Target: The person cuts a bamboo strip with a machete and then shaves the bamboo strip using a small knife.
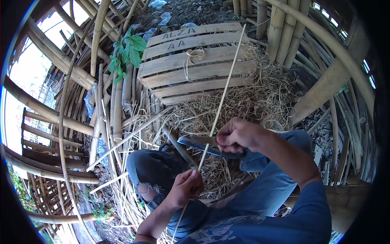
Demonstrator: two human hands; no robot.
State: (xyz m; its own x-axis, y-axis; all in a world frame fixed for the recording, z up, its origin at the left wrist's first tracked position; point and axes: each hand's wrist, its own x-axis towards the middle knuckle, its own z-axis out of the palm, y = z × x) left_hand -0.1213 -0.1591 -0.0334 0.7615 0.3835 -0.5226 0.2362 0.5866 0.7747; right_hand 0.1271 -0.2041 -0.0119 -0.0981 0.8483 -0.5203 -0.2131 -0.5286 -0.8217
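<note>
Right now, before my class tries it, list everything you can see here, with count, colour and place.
Slatted crate: one, pale wood, ahead, marked ALZA and AA
Curled loop: one, pale, on the crate
Leafy plant: one, green, left of the crate
Bamboo poles: many, tan, both sides
Plastic scraps: several, whitish, behind the crate
Shavings: countless, straw-coloured, before the crate
Loose strips: many, pale, ground at left
Long strip: one, pale, between the knees
Knife: one, greyish, against the long strip
Jeans: one pair, blue, legs bent
Shirt: one, blue, bottom
Left hand: one, bare, gripping the long strip
Right hand: one, bare, holding the knife
</note>
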